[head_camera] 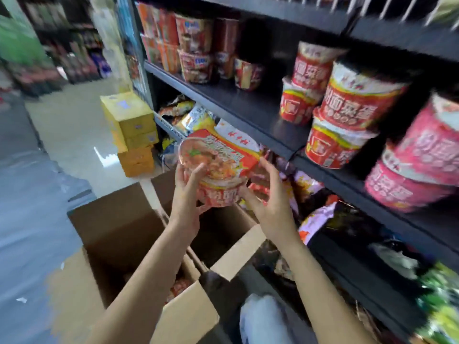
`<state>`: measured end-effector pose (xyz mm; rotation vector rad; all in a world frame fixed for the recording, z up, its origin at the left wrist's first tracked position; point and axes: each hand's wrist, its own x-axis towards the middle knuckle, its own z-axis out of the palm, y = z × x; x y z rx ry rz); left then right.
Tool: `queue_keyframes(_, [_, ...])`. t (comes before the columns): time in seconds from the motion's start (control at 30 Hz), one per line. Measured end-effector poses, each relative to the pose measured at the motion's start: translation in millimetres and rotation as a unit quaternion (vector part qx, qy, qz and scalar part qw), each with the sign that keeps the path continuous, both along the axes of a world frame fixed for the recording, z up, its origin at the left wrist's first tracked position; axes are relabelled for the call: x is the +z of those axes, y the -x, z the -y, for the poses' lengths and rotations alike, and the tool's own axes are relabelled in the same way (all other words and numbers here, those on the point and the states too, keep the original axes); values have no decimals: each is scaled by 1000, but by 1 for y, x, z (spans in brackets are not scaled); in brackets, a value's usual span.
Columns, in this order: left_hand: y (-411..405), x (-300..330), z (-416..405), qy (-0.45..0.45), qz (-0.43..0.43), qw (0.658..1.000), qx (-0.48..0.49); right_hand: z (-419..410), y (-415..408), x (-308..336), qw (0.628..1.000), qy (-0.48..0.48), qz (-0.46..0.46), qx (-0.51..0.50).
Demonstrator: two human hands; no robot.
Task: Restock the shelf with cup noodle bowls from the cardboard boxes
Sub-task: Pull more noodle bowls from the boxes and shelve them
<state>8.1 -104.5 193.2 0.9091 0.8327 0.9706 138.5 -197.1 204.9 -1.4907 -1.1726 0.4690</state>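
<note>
Red-and-orange printed, the round cup noodle bowl (221,167) with its foil lid tilted toward the camera is being held in the air above the open brown cardboard box (129,234), just in front of the dark metal shelf (248,108). It is being gripped by the left hand (188,192), whose fingers are being curled round the bowl's near side and lid rim, while the right hand (270,202) is being kept spread and relaxed beside the bowl, its fingertips touching or nearly touching the far edge; the blur is preventing a firmer reading. Stacked red noodle bowls (347,115) and pink noodle bowls (422,157) are being displayed on the shelf to the right. Yellow cartons (134,130) are being kept stacked on the pale floor (74,125) behind the box.
</note>
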Motion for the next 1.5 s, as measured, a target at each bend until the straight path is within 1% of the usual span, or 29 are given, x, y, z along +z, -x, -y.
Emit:
queue_keyframes(0.1, [-63, 23, -17, -44, 30, 998, -38, -14, -39, 19, 998, -12, 52, -29])
queue_keyframes(0.17, [-99, 33, -31, -69, 22, 996, -58, -31, -65, 26, 996, -9, 69, -51])
queue_keyframes(0.3, [-153, 35, -66, -138, -38, 984, -102, -68, -114, 25, 988, 1, 90, -123])
queue_keyframes(0.37, [-170, 25, -83, -158, -89, 975, -125, -84, -130, 18, 984, 25, 90, -149])
queue_keyframes(0.43, [-182, 18, -98, -176, -151, 968, -96, -96, -136, 8, 974, 32, 111, -195])
queue_keyframes(0.47, [-188, 17, -104, -172, -162, 969, -66, -101, -136, 4, 965, 24, 137, -222])
queue_keyframes(0.53, [-199, 19, -113, -150, -155, 976, -24, -107, -135, -6, 947, -8, 200, -250])
queue_keyframes(0.57, [-204, 19, -116, -142, -151, 978, -22, -110, -135, -10, 945, -22, 217, -243])
queue_keyframes(0.63, [-208, 19, -117, -120, -137, 982, -45, -114, -134, -16, 953, -23, 215, -210])
queue_keyframes(0.7, [-200, 17, -113, -108, -107, 985, -83, -113, -128, -20, 961, -23, 201, -188])
queue_keyframes(0.73, [-190, 16, -109, -123, -100, 983, -96, -113, -124, -23, 962, -32, 201, -184])
queue_keyframes(0.8, [-158, 9, -103, -177, -106, 975, -89, -111, -110, -31, 963, -47, 205, -167])
queue_keyframes(0.87, [-112, -8, -98, -242, -122, 961, -51, -111, -90, -43, 971, -44, 196, -129])
queue_keyframes(0.93, [-55, -31, -92, -308, -180, 934, 1, -113, -65, -61, 975, -27, 205, -82])
queue_keyframes(0.97, [-25, -45, -89, -331, -234, 914, 27, -115, -51, -74, 976, -7, 212, -49])
queue_keyframes(1.03, [38, -75, -84, -348, -364, 861, 72, -123, -20, -105, 973, 53, 225, 30])
queue_keyframes(1.1, [98, -110, -81, -318, -471, 817, 101, -133, 14, -139, 953, 129, 254, 105])
queue_keyframes(1.17, [150, -148, -81, -241, -557, 786, 114, -146, 49, -171, 922, 191, 280, 189])
queue_keyframes(1.23, [189, -185, -82, -152, -643, 743, 103, -160, 84, -203, 888, 235, 289, 270])
queue_keyframes(1.3, [216, -219, -82, -75, -710, 695, 84, -174, 116, -237, 853, 273, 296, 332])
queue_keyframes(1.33, [224, -233, -82, -45, -723, 685, 79, -180, 130, -255, 838, 289, 298, 354])
queue_keyframes(1.37, [231, -247, -81, -13, -719, 690, 80, -186, 144, -275, 825, 308, 301, 367])
queue_keyframes(1.43, [238, -270, -78, 42, -694, 713, 86, -199, 170, -317, 802, 360, 301, 370])
queue_keyframes(1.5, [245, -287, -79, 48, -683, 723, 91, -211, 194, -360, 778, 428, 289, 357])
